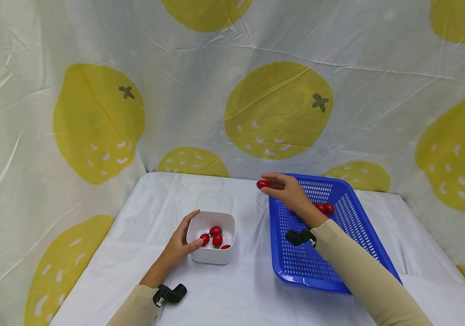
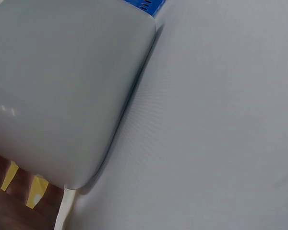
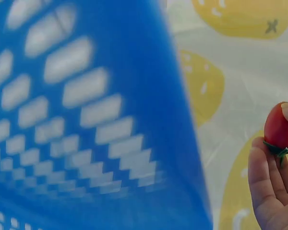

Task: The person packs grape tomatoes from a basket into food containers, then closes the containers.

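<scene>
My right hand [image 1: 284,190] pinches a red cherry tomato [image 1: 262,184] over the left rim of the blue basket [image 1: 305,267]. In the right wrist view, a green stem shows on that cherry tomato [image 3: 278,127]. With thumb and fingers spread around its left side, my left hand [image 1: 181,240] grips a square white container [image 1: 212,257]. Several cherry tomatoes [image 1: 217,240] lie inside this container. From the left wrist, the container's wall [image 2: 62,86] fills much of the view, with the left hand's fingers [image 2: 19,201] against it at the lower left.
More cherry tomatoes [image 1: 329,208] lie in the far part of the basket, partly hidden by the right arm. A clear lid [image 1: 214,201] is behind the white container on the white tablecloth [image 1: 163,194]. A lemon-print curtain [image 1: 183,99] hangs around the back and sides.
</scene>
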A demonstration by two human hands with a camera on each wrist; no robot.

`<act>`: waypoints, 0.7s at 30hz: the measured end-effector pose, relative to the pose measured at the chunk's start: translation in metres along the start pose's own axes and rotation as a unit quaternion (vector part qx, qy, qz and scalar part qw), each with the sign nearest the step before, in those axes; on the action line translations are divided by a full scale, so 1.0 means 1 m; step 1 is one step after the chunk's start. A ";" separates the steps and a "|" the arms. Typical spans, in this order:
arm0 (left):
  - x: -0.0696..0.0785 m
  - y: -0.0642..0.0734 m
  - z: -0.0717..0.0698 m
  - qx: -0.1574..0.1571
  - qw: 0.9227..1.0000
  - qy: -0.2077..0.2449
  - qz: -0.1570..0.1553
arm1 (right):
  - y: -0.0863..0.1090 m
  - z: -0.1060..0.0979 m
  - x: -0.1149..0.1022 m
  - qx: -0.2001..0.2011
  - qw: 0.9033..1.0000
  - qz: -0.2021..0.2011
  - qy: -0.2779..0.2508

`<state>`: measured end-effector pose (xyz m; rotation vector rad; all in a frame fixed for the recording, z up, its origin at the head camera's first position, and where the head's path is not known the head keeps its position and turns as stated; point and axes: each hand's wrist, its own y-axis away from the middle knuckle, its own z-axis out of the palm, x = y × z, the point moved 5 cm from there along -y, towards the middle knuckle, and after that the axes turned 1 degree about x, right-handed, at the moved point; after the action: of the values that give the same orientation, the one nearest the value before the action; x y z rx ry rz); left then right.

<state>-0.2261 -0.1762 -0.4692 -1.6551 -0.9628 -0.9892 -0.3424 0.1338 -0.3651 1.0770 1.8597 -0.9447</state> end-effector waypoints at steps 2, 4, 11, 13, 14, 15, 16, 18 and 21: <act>0.000 0.000 0.000 -0.001 1.000 0.000 -0.002 | 0.001 0.006 -0.005 -0.004 1.000 0.000 -0.010; -0.001 0.000 0.000 -0.001 1.000 -0.001 -0.004 | 0.002 0.012 -0.011 -0.010 1.000 0.005 -0.019; -0.001 -0.001 -0.001 -0.001 1.000 -0.002 0.001 | 0.005 0.031 -0.030 -0.040 0.998 -0.015 -0.036; -0.002 -0.001 -0.001 0.000 1.000 -0.004 0.001 | 0.006 0.038 -0.034 -0.055 0.997 -0.021 -0.041; -0.003 -0.001 -0.001 0.001 1.000 -0.006 0.002 | 0.007 0.041 -0.035 -0.062 0.997 -0.023 -0.046; -0.003 -0.001 -0.002 0.002 1.000 -0.007 0.003 | 0.007 0.044 -0.037 -0.068 0.996 -0.022 -0.047; -0.003 -0.001 -0.001 0.002 1.000 -0.006 0.004 | 0.008 0.047 -0.042 -0.075 0.996 -0.025 -0.050; -0.002 -0.001 -0.001 0.002 1.000 -0.007 0.005 | 0.010 0.053 -0.045 -0.086 0.994 -0.028 -0.059; -0.002 -0.001 -0.001 0.000 1.000 -0.002 0.006 | 0.012 0.061 -0.048 -0.100 0.993 -0.033 -0.060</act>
<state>-0.2276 -0.1770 -0.4704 -1.6607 -0.9540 -0.9785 -0.3001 0.0693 -0.3514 0.8253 1.8548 -0.8217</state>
